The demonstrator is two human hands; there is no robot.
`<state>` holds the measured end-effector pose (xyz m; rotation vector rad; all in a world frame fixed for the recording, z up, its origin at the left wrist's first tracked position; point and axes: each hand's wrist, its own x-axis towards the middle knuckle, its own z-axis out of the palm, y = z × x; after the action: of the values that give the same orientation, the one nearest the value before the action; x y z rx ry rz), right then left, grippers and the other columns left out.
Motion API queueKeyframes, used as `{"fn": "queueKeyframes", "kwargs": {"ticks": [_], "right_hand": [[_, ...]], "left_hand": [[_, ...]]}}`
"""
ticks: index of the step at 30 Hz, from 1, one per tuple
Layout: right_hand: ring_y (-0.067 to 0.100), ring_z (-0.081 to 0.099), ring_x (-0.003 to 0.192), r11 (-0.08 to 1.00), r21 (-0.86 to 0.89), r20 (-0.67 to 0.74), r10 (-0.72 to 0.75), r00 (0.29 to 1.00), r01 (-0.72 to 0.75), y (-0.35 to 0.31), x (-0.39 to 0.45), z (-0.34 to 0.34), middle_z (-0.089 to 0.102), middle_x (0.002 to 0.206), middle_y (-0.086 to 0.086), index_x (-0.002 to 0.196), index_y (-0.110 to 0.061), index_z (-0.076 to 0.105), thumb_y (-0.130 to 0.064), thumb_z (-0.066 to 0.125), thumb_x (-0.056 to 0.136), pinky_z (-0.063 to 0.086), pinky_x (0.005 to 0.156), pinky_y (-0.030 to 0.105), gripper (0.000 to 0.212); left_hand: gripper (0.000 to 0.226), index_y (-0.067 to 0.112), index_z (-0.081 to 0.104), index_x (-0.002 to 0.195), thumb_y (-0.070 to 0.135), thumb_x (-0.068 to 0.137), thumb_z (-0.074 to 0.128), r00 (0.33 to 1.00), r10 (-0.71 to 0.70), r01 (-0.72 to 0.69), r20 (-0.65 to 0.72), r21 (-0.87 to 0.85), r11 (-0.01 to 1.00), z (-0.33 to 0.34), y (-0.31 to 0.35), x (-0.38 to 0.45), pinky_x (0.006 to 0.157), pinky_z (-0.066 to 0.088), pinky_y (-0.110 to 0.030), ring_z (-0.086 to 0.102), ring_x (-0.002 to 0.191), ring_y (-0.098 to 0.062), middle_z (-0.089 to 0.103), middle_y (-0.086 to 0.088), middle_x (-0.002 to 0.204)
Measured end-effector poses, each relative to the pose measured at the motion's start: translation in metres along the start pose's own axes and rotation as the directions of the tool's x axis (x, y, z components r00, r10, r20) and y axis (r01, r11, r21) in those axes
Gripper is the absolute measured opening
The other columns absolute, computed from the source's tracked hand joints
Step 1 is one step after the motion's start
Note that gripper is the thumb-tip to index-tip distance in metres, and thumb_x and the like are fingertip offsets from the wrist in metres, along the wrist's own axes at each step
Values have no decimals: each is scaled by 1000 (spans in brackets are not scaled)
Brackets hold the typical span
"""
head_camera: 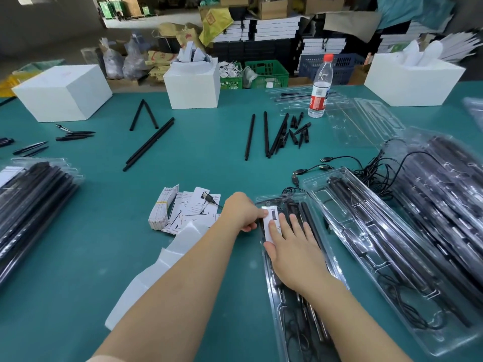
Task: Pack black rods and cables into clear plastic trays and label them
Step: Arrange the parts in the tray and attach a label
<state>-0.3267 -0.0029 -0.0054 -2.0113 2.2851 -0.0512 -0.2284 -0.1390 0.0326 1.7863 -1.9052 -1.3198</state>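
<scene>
We are at the labelling step: the white label [270, 223] lies on the near clear tray [277, 280], which sits on the counter [104, 231] already holding black rods [308, 218] and a cable [294, 333]. Our right hand [292, 246] lies flat, fingers [283, 222] straight and slightly spread, pressing the label down; our left hand [241, 212] curls its fingers round the tray's edge, thumb on the label's top. Next, we judge, the label needs smoothing flat, then the tray can go with the packed stack [34, 205] at left.
</scene>
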Motion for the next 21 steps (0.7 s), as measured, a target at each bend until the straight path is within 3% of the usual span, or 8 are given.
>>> {"fn": "queueKeyframes", "kwargs": {"ticks": [3, 7, 11, 13, 16, 19, 21], "right_hand": [[23, -16, 152, 1000, 9, 21, -15, 1000, 15, 5, -4, 2, -12, 166, 2, 158, -22, -5, -46, 5, 104, -13, 122, 42, 60], [22, -19, 151, 1000, 27, 13, -8, 1000, 7, 5, -7, 4, -15, 166, 0, 157, -22, -9, -45, 4, 104, -15, 121, 41, 60], [21, -15, 152, 997, 77, -22, -15, 1000, 16, -1, -13, -5, -11, 166, -1, 159, -23, -4, -44, 10, 105, -12, 123, 40, 59], [18, -8, 153, 992, 114, -60, -51, 997, 57, -4, -16, -14, -4, 167, -4, 159, -26, 4, -47, 18, 105, -7, 124, 37, 60], [16, 17, 149, 965, 244, -168, -52, 984, 93, -8, -14, -40, 22, 163, -9, 154, -30, 30, -53, 43, 96, 11, 121, 36, 64], [18, 27, 145, 945, 297, -325, -33, 945, 135, -12, 10, -70, 40, 154, -4, 145, -23, 46, -40, 54, 96, 20, 120, 41, 53], [19, 17, 150, 969, 191, -305, -94, 948, 158, -16, 38, -89, 39, 155, -4, 148, -23, 42, -34, 50, 99, 12, 123, 43, 51]], "left_hand": [[37, 7, 53, 68, 27, 86, 78, 1000, -4, 3, -12, -68, 998, 6, 2, 5, 47, 42, -25, 50, 51, -25, 54, -7, 49], [28, 6, 59, 86, 27, 86, 78, 1000, -23, 25, 17, -155, 988, 6, 6, 8, 50, 33, -27, 36, 55, -23, 43, -7, 65], [22, 10, 57, 87, 25, 89, 73, 999, 36, -37, -9, -267, 963, 4, -1, 4, 52, 34, -26, 38, 58, -20, 48, -10, 75], [24, 9, 56, 87, 29, 91, 70, 988, 110, -138, -104, -329, 934, 4, -11, -5, 60, 44, -30, 49, 64, -20, 57, -10, 79], [25, 6, 58, 100, 28, 94, 67, 969, 153, -237, -195, -547, 803, 5, -32, -28, 86, 52, -46, 57, 83, -23, 65, -16, 95], [17, 10, 61, 104, 24, 95, 67, 965, 185, -264, -188, -675, 689, 8, -54, -45, 83, 52, -35, 65, 85, -19, 73, -7, 91], [17, 6, 60, 104, 20, 96, 66, 958, 216, -285, -189, -705, 650, 10, -60, -49, 77, 50, -30, 66, 82, -16, 74, -12, 94]]}}
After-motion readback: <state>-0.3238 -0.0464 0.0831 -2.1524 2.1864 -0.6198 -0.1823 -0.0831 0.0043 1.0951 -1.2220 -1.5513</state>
